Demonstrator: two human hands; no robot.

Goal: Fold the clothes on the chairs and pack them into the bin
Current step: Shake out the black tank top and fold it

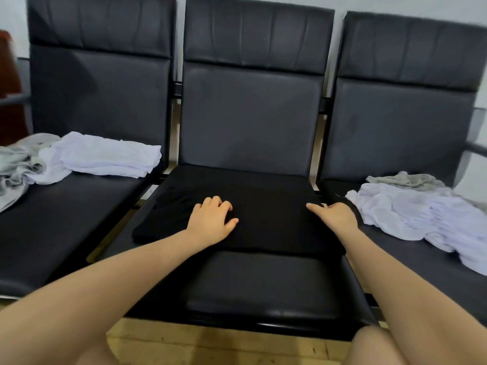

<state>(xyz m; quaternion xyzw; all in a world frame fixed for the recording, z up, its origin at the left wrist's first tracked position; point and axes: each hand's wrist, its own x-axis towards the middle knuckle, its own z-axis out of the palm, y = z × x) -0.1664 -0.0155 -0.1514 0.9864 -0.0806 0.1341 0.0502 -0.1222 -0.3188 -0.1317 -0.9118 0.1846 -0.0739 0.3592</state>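
A black garment (266, 219) lies folded flat on the seat of the middle chair (261, 285). My left hand (213, 219) rests on its middle with the fingers bent and the thumb spread. My right hand (334, 216) lies on the garment's right edge, with the thumb pointing left and the fingers hidden over the side. A folded white garment (105, 156) sits on the left chair (66, 206) beside a crumpled grey one (18, 164). On the right chair (421, 259) lies a heap of white clothes (421, 214) with a grey piece (405, 180) behind it. No bin is in view.
Three black padded chairs stand in a row against a pale wall. A wooden floor (224, 343) shows below the seats. My knees appear at the bottom edge. A dark red object (10, 88) stands at the far left.
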